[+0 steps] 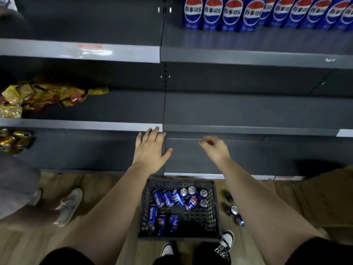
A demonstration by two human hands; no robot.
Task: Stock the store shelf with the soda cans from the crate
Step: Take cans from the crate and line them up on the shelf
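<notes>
A black plastic crate [216, 211] stands on the floor between my feet, holding several blue soda cans [177, 199]. Above it both my arms reach out in front of the dark shelf [248, 129]. My left hand [150, 150] is flat with fingers straight and holds nothing, its fingertips near the middle shelf's edge. My right hand [214, 148] hangs with fingers loosely curled and holds nothing. A row of several blue cans [267, 12] stands upright on the upper right shelf.
A few loose cans [234, 213] lie on the wooden floor right of the crate. Yellow and red snack packets [42, 94] fill the left shelves. Another person's shoe [69, 205] and grey clothing are at the left. A cardboard box [321, 199] sits at the right.
</notes>
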